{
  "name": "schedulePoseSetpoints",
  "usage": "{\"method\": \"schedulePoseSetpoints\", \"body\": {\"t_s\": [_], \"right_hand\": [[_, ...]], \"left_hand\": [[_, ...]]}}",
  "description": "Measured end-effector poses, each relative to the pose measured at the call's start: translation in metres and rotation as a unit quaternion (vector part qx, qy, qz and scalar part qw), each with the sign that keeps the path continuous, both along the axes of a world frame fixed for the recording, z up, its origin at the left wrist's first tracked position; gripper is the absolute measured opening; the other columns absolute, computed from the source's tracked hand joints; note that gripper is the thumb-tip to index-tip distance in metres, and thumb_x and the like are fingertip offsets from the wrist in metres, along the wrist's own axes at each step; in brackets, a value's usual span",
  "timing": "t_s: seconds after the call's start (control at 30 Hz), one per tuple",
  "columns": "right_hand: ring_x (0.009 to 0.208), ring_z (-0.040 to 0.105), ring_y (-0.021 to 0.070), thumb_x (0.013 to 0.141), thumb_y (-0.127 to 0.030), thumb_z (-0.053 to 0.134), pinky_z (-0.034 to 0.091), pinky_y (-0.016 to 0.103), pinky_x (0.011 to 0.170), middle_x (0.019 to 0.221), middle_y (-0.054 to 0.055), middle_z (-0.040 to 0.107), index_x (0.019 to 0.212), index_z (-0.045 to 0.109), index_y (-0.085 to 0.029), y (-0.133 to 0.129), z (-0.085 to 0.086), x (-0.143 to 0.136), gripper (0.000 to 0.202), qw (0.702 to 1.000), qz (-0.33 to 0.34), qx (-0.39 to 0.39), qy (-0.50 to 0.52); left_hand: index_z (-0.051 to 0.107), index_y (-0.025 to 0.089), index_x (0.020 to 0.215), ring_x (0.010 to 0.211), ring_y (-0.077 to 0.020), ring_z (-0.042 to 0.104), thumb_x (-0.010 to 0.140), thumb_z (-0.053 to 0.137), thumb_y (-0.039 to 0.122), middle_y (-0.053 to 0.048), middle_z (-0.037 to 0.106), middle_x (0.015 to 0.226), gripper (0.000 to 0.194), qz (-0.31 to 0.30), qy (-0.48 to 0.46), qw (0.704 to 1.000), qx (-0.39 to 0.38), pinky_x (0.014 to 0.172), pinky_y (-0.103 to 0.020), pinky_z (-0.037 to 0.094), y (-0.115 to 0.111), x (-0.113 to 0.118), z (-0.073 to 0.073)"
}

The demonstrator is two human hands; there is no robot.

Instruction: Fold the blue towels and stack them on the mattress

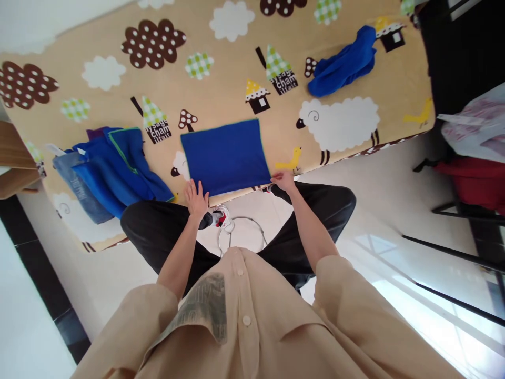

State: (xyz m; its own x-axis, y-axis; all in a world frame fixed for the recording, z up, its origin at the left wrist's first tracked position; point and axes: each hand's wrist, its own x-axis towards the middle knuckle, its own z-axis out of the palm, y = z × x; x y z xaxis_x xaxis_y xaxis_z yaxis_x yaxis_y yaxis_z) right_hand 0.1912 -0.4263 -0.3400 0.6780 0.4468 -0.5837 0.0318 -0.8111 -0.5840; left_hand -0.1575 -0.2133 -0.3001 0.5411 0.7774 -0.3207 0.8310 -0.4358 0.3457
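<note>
A blue cloth (pixel 225 157) with a thin green edging lies flat as a rectangle near the table's front edge. At its near left corner, my left hand (pixel 197 198) rests with the fingers spread, touching the cloth. My right hand (pixel 283 180) pinches the near right corner between thumb and fingers. To the left is a loose pile of blue cloths (pixel 114 168), one with green edging, beside a grey-blue piece (pixel 77 184) with lettering. Farther off on the right, a crumpled blue cloth (pixel 344 66) lies by itself.
A tan tablecloth (pixel 221 100) printed with sheep, clouds and houses covers the table. My knees are under its front edge. On the right stand a black metal rack (pixel 453 255), a red cloth item (pixel 473 181) and a plastic bag (pixel 479 123). Wooden furniture (pixel 18 152) is at the left.
</note>
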Motion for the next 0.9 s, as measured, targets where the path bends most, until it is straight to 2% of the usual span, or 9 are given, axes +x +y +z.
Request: {"method": "schedulePoseSetpoints", "body": {"t_s": [0.07, 0.17, 0.23, 0.33, 0.4, 0.6, 0.67, 0.77, 0.9], "right_hand": [[0.096, 0.072, 0.0296, 0.083, -0.016, 0.078, 0.055, 0.046, 0.099, 0.096, 0.012, 0.075, 0.098, 0.073, -0.016, 0.007, 0.009, -0.007, 0.016, 0.997, 0.03, -0.014, -0.066], [0.118, 0.062, 0.0359, 0.094, -0.021, 0.068, 0.047, 0.05, 0.107, 0.122, 0.019, 0.069, 0.119, 0.071, -0.015, 0.027, 0.029, -0.029, 0.026, 0.968, 0.114, 0.022, -0.22], [0.124, 0.057, 0.0353, 0.099, -0.022, 0.064, 0.043, 0.048, 0.108, 0.129, 0.019, 0.065, 0.124, 0.07, -0.017, 0.045, 0.042, -0.05, 0.026, 0.932, 0.253, 0.071, -0.249], [0.123, 0.054, 0.0322, 0.099, -0.016, 0.061, 0.041, 0.043, 0.102, 0.127, 0.016, 0.067, 0.12, 0.072, -0.018, 0.068, 0.051, -0.084, 0.023, 0.842, 0.485, 0.108, -0.212], [0.12, 0.054, 0.0317, 0.099, -0.01, 0.055, 0.039, 0.042, 0.098, 0.126, 0.016, 0.068, 0.118, 0.072, -0.017, 0.075, 0.049, -0.101, 0.026, 0.804, 0.549, 0.09, -0.211], [0.116, 0.052, 0.0329, 0.099, -0.008, 0.047, 0.036, 0.042, 0.093, 0.123, 0.018, 0.068, 0.118, 0.071, -0.014, 0.065, 0.032, -0.119, 0.031, 0.811, 0.531, 0.029, -0.242], [0.117, 0.053, 0.0336, 0.099, -0.011, 0.05, 0.036, 0.042, 0.094, 0.124, 0.019, 0.068, 0.12, 0.07, -0.014, 0.063, 0.032, -0.121, 0.029, 0.817, 0.524, 0.023, -0.242], [0.118, 0.055, 0.0339, 0.103, -0.025, 0.053, 0.037, 0.041, 0.094, 0.125, 0.019, 0.068, 0.124, 0.068, -0.014, 0.071, 0.035, -0.132, 0.028, 0.831, 0.505, -0.005, -0.232], [0.116, 0.061, 0.0295, 0.113, -0.032, 0.037, 0.04, 0.036, 0.091, 0.123, 0.017, 0.071, 0.124, 0.067, -0.015, 0.089, 0.037, -0.149, 0.036, 0.842, 0.496, -0.043, -0.206]], "left_hand": [[0.044, 0.01, 0.163, 0.168, -0.0368, 0.009, 0.105, 0.046, 0.034, -0.02, 0.018, 0.178, 0.063, -0.03, -0.011, 0.999, 0.012, 0.135, -0.057, 0.007, -0.005, 0.0, 0.003], [0.058, 0.012, 0.152, 0.159, -0.0402, 0.031, 0.106, 0.043, 0.033, -0.023, 0.041, 0.167, 0.053, -0.108, -0.018, 0.994, -0.006, 0.129, -0.056, 0.025, -0.011, 0.002, 0.006], [0.065, 0.015, 0.142, 0.146, -0.0411, 0.046, 0.106, 0.044, 0.031, -0.024, 0.055, 0.152, 0.045, -0.163, 0.0, 0.986, -0.027, 0.12, -0.055, 0.036, -0.012, 0.005, 0.007], [0.068, 0.017, 0.136, 0.133, -0.0395, 0.055, 0.103, 0.047, 0.022, -0.023, 0.063, 0.138, 0.039, -0.225, 0.037, 0.973, -0.018, 0.108, -0.05, 0.043, -0.01, 0.008, 0.005], [0.068, 0.015, 0.135, 0.128, -0.0388, 0.056, 0.1, 0.048, 0.015, -0.023, 0.064, 0.133, 0.04, -0.257, 0.057, 0.965, -0.002, 0.103, -0.048, 0.044, -0.007, 0.009, 0.002], [0.069, 0.015, 0.128, 0.123, -0.0381, 0.057, 0.098, 0.047, 0.01, -0.022, 0.066, 0.126, 0.037, -0.301, 0.087, 0.95, -0.009, 0.098, -0.047, 0.044, -0.004, 0.011, -0.001], [0.07, 0.015, 0.125, 0.124, -0.0385, 0.057, 0.096, 0.051, 0.01, -0.022, 0.066, 0.125, 0.035, -0.291, 0.085, 0.953, -0.01, 0.098, -0.047, 0.045, -0.006, 0.014, 0.0], [0.071, 0.014, 0.122, 0.124, -0.0387, 0.058, 0.099, 0.05, 0.018, -0.022, 0.067, 0.122, 0.031, -0.263, 0.091, 0.961, -0.006, 0.098, -0.048, 0.045, -0.012, 0.028, 0.003], [0.072, 0.014, 0.121, 0.119, -0.0346, 0.063, 0.109, 0.037, 0.033, -0.021, 0.07, 0.121, 0.042, -0.23, 0.114, 0.965, -0.05, 0.095, -0.043, 0.048, -0.015, 0.053, 0.006]]}}
